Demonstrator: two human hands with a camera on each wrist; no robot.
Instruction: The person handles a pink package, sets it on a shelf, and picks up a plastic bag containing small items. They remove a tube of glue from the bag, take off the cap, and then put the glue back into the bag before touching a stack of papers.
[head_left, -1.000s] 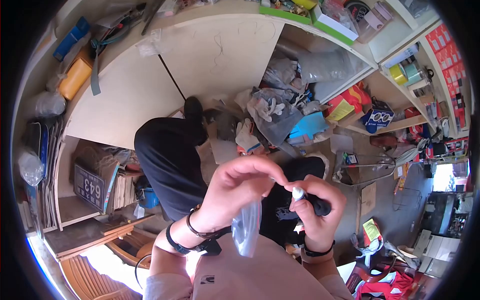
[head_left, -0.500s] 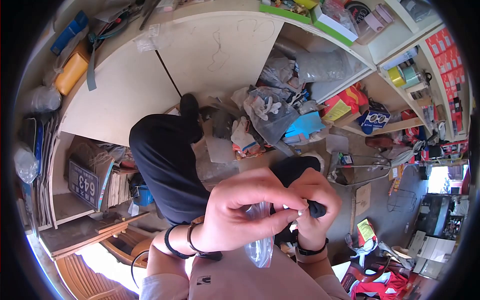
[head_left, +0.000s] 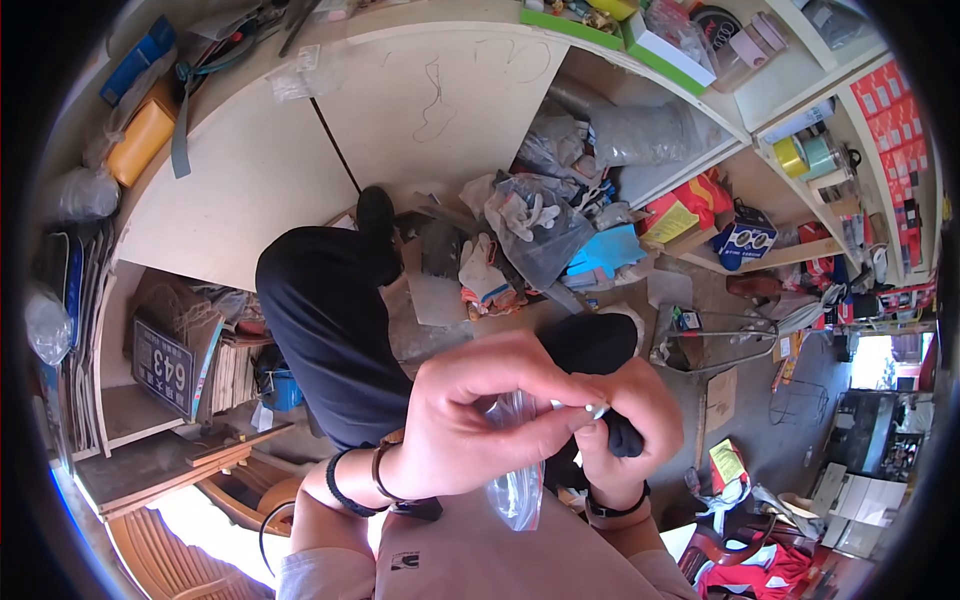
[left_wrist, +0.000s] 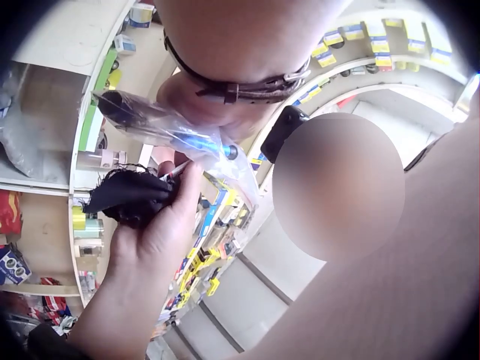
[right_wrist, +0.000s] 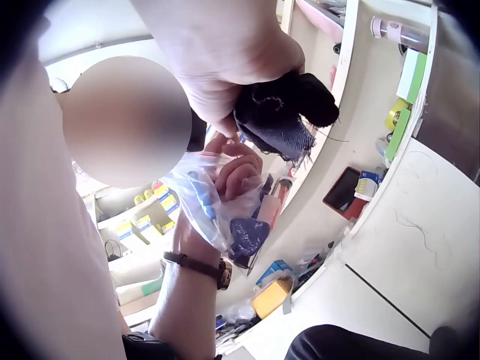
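In the head view my left hand [head_left: 490, 415] has thumb and forefinger meeting at a small white piece [head_left: 597, 410], beside my right thumb. A clear plastic bag [head_left: 517, 490] hangs from the left hand, held in its curled fingers. My right hand [head_left: 640, 425] grips a bunched black cloth [head_left: 625, 437]. Frayed edges show on that cloth [right_wrist: 274, 124] in the right wrist view, where the bag [right_wrist: 199, 206] has a dark lump inside. Through the bag [left_wrist: 142, 124] in the left wrist view, a blue item shows. The fingertips' exact contact with the white piece is partly hidden.
Black-trousered legs [head_left: 325, 330] are below the hands. Plastic bags, gloves [head_left: 485, 270] and a blue sheet [head_left: 607, 250] lie on the floor ahead. Shelves with boxes [head_left: 745, 238] stand at right, and a cabinet with a number plate [head_left: 163, 368] at left.
Since the earliest frame, my left thumb and forefinger have come to the white piece, and the bag has shifted right. Over the last half second the right hand has turned slightly, showing more of the white piece.
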